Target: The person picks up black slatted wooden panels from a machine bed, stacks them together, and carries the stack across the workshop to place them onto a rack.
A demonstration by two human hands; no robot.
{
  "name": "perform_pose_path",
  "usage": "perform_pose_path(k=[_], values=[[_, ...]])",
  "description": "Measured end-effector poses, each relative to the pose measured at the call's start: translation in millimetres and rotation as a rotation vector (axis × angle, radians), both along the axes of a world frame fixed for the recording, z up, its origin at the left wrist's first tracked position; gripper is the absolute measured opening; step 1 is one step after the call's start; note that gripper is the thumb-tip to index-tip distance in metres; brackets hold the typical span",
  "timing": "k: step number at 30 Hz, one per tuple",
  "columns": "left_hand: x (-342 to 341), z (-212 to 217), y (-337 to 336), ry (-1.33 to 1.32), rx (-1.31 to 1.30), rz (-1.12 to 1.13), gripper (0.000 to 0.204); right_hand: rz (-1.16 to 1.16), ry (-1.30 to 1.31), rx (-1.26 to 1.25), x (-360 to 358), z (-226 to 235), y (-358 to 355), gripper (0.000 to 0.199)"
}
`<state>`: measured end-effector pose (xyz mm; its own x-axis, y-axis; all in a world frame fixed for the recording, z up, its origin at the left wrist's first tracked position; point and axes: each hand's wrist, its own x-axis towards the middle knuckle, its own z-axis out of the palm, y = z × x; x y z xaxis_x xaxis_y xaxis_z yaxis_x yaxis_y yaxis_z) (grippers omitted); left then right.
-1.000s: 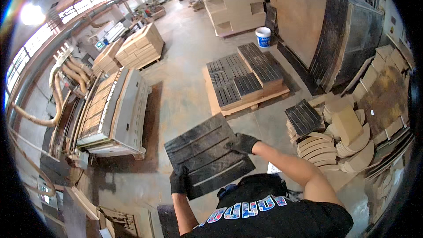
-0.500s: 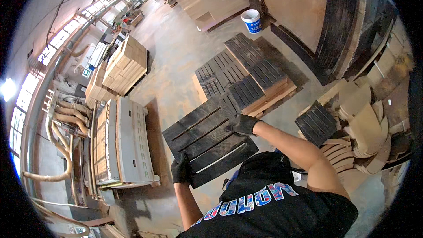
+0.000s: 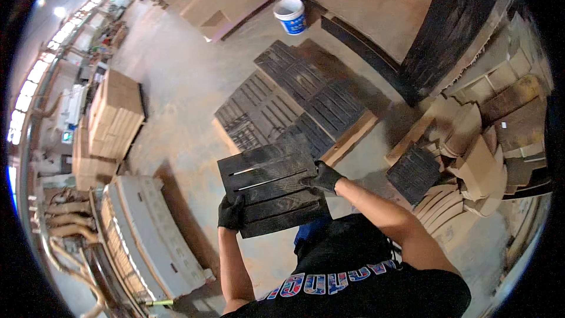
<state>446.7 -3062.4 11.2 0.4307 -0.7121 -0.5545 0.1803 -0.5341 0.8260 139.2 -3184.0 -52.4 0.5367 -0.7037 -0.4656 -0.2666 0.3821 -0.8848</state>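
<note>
Both my hands wear black gloves and hold a black slotted wooden board (image 3: 272,164) in front of my body, above the floor. Its left edge is in my left hand (image 3: 231,213), which is closed with the thumb on the upper face. My right hand (image 3: 326,178) grips the opposite edge, the fingers partly hidden. Pale light shows through some of the long slots. Just beyond the board, a low stack of similar black slotted boards (image 3: 335,106) lies on the floor, laid side by side at uneven heights, with bare wood on the sides.
At right, another black slotted board (image 3: 414,172) rests by curved wooden pieces (image 3: 441,209). A white and blue bucket (image 3: 290,17) stands beyond the stack, near large panels (image 3: 365,6). Stacked pale boards (image 3: 118,115) and a grey-white machine (image 3: 156,235) with hoses occupy the left.
The board has tilted and turned in my hands, its slots now running more nearly level. My view has swung, so the stack and bucket appear further left. Both hands keep their grip.
</note>
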Motion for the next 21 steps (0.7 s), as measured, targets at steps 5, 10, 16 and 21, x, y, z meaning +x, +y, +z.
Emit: perform_pose_path(k=[5,10,16,21], values=[[41.1,-126.7,-91.1,0.313,0.079,-0.226,0.047,-0.224,-0.015,0.173,6.9,-84.1,-3.8,0.049],[59.0,-334.6,-151.6,0.260,0.114,-0.475,0.051,-0.647,-0.219,0.679,11.6,-230.2,21.1,0.036],[-29.1,-455.5,-251.1,-0.162,0.009,-1.292,0.069,-0.311,0.254,0.189,-55.0,-412.1,113.6,0.025],[13.1,-508.7,-240.9,-0.219,0.091,-1.199,0.066,-1.001,-0.221,0.978,34.9,-415.2,109.1,0.018]])
